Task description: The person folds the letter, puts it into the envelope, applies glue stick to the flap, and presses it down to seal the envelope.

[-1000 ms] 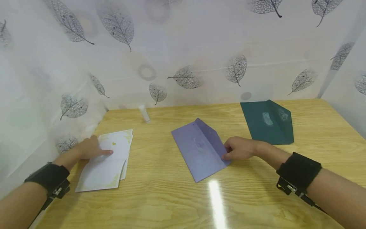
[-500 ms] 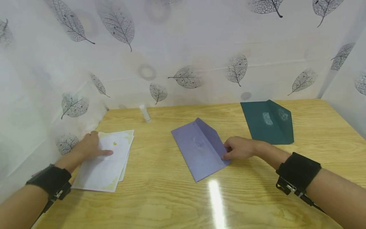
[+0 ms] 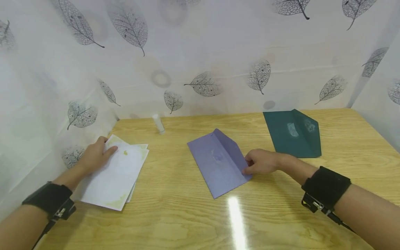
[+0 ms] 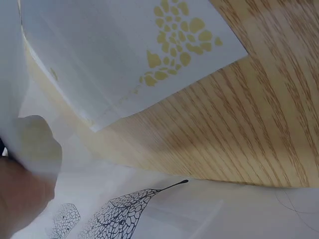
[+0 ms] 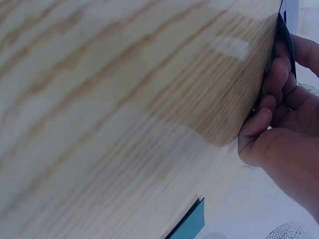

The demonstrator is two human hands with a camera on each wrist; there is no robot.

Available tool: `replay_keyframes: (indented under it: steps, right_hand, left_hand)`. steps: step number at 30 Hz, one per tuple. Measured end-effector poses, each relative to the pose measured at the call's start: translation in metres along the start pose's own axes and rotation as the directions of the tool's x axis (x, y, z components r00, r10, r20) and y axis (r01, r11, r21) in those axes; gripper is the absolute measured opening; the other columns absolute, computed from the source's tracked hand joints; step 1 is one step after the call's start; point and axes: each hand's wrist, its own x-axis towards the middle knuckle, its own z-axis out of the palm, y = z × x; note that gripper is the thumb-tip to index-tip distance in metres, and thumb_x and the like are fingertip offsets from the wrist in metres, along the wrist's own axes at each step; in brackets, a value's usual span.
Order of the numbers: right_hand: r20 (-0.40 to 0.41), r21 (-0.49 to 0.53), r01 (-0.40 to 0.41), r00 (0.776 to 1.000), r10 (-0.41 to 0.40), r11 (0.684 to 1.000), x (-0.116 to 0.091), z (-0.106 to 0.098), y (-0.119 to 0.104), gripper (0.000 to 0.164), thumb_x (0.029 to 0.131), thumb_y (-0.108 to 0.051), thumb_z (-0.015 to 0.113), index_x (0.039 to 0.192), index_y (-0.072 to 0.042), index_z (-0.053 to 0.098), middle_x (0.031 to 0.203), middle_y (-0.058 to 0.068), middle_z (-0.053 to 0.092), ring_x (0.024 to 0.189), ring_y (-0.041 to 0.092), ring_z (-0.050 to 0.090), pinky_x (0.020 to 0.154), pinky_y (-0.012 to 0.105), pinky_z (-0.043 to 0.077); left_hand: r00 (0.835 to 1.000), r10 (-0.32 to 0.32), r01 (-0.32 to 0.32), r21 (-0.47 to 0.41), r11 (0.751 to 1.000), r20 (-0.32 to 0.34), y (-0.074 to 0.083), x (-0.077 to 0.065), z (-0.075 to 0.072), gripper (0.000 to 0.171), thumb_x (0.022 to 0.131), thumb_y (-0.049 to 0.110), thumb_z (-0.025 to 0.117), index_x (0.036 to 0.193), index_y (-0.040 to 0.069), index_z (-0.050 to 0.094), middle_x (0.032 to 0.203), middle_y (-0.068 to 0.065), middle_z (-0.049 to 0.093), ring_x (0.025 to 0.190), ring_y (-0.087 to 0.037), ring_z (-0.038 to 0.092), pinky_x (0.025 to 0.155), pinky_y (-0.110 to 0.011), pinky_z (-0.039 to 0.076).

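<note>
Leaf-printed white cloth (image 3: 218, 41) backs and flanks a pale wood-grain table (image 3: 175, 222), a bright streak of glare running across its near part. From my remote post, through the head camera, I log the left hand (image 3: 98, 154) at the table's left side, thumb on top of a white sheet (image 3: 115, 177) with yellow corner ornaments, fingers clamped on its left edge. Second sheet (image 3: 128, 198) lies beneath, partly showing. Right hand (image 3: 260, 161): thumb and curled fingers pinch the unfolded flap of a purple envelope (image 3: 215, 166), which lies near mid-table. I note a dark green envelope (image 3: 282, 133) beyond the right forearm, flap also unfolded, pale patches on it. Small white tube (image 3: 158, 124) sits near the back edge. I count one black band on each wrist.
</note>
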Motion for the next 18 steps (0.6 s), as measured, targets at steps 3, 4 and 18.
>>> replay_keyframes:
  steps: [3, 4, 18]
  right_hand:
    - [0.011, 0.006, -0.002, 1.000, 0.002, 1.000, 0.000, -0.001, -0.001, 0.025, 0.093, -0.024, 0.067, 0.073, -0.011, 0.061, 0.064, -0.007, 0.046, 0.061, 0.009, 0.042, 0.058, 0.025, 0.036]
    - [0.015, 0.009, -0.003, 1.000, 0.003, 1.000, -0.001, -0.001, -0.001, 0.025, 0.093, -0.024, 0.067, 0.072, -0.011, 0.061, 0.064, -0.006, 0.045, 0.060, 0.009, 0.041, 0.058, 0.025, 0.036]
    - [0.016, 0.118, 0.007, 1.000, -0.009, 0.993, -0.012, -0.005, 0.000, 0.033, 0.096, -0.027, 0.064, 0.069, -0.014, 0.048, 0.062, -0.005, 0.038, 0.057, 0.010, 0.034, 0.057, 0.026, 0.034]
  left_hand:
    - [0.999, 0.034, -0.035, -0.018, 0.999, -0.038, 0.001, -0.002, -0.001, 0.054, 0.107, 0.033, 0.043, 0.128, -0.017, 0.038, 0.106, -0.043, 0.059, 0.091, -0.052, 0.063, 0.073, -0.056, 0.052]
    - [0.998, 0.047, -0.048, -0.022, 0.999, -0.050, 0.002, -0.003, -0.001, 0.053, 0.107, 0.033, 0.043, 0.127, -0.016, 0.039, 0.103, -0.041, 0.060, 0.087, -0.049, 0.064, 0.071, -0.055, 0.052]
    - [0.976, 0.097, -0.133, -0.183, 0.974, -0.196, 0.060, -0.019, -0.006, 0.045, 0.107, 0.034, 0.044, 0.123, -0.007, 0.046, 0.091, -0.026, 0.062, 0.071, -0.028, 0.060, 0.057, -0.035, 0.048]
